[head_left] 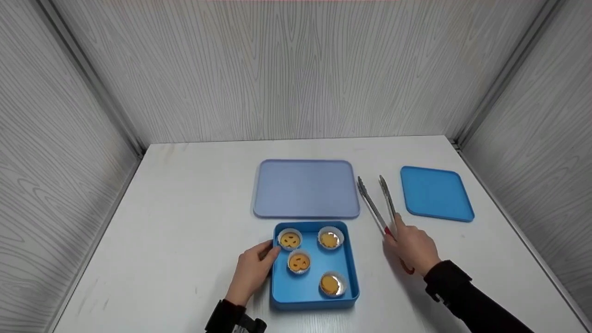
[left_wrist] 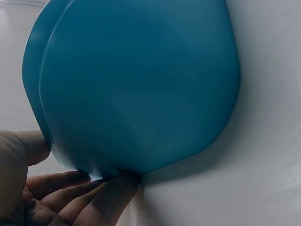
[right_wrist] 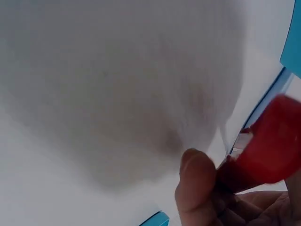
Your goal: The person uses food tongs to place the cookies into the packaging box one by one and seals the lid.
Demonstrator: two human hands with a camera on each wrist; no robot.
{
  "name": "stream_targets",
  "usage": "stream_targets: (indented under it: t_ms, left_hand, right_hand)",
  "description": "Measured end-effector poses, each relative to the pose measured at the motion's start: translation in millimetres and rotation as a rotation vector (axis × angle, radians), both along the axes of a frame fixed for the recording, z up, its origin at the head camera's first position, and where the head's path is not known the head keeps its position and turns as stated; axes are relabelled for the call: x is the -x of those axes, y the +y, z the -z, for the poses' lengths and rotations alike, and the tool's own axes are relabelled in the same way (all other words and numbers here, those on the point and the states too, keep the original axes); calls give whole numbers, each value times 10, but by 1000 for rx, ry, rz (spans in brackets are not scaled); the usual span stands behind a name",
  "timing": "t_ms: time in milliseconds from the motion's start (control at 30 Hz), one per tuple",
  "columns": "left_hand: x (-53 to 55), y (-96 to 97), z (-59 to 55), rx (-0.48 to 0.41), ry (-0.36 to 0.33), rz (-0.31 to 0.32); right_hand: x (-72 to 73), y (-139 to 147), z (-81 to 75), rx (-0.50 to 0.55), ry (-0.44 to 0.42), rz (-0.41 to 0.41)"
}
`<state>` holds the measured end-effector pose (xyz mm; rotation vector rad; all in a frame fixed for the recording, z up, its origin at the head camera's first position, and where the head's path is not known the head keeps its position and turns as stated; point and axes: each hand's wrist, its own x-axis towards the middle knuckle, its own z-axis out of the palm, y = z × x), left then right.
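A blue rectangular box (head_left: 311,282) with raised walls stands at the table's front middle. Inside it are several white paper cups, each with a golden cookie; one cookie (head_left: 299,262) has holes like a pretzel. My left hand (head_left: 252,270) holds the box's left side, thumb at the rim and fingers against the outer wall (left_wrist: 136,84). To the right of the box, my right hand (head_left: 414,247) grips a pair of metal tongs (head_left: 373,208) by the red handles (right_wrist: 268,146). The tongs' arms are spread, pointing away from me, with nothing between their tips.
Behind the box lies a flat lavender tray (head_left: 306,189). A smaller flat blue tray or lid (head_left: 437,193) is at the right, beyond the right hand. Grey wood-grain panels (head_left: 296,69) enclose the white table (head_left: 194,208) at the back and both sides.
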<state>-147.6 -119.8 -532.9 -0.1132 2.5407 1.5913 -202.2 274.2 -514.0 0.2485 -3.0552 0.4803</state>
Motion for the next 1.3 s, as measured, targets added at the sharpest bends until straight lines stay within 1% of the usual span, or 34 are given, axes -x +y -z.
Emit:
stream_targets:
  t_ms: [100,333,467,533,600,633,733,833,933,1000,1100,1233,1300]
  left_hand:
    - [0,-4,9,-2,-2,-1]
    - [14,-2,14,-10,-22,-23]
    - [16,-1,16,-7,-16,-26]
    - [13,0,18,-7,-13,-25]
    - [8,-1,20,-7,-5,-22]
    - [3,1,18,-9,-5,-24]
    - [-7,-1,15,-8,1,-19]
    - [-9,0,10,-7,0,-19]
    - [-2,4,10,-7,-6,-26]
    - [3,5,12,-7,-12,-30]
    - [9,5,9,-8,-22,-30]
    - [14,8,4,-7,-33,-30]
    - [13,7,8,-4,-26,-25]
  right_hand:
    - [-3,-33,18,-22,-59,5]
    - [7,-62,60,-14,-129,-21]
    - [27,-28,20,11,-156,-26]
    - [51,14,-15,31,-155,-15]
    - [78,82,-51,47,-117,-9]
    - [94,127,-65,46,-77,-14]
    - [145,302,-83,22,83,-53]
    - [195,503,-71,-30,249,-101]
    - [241,688,-55,-67,336,-115]
    - [267,795,-45,-92,361,-113]
    - [298,925,-27,-127,362,-111]
    - [324,1040,13,-185,324,-116]
    - [327,1076,35,-216,302,-115]
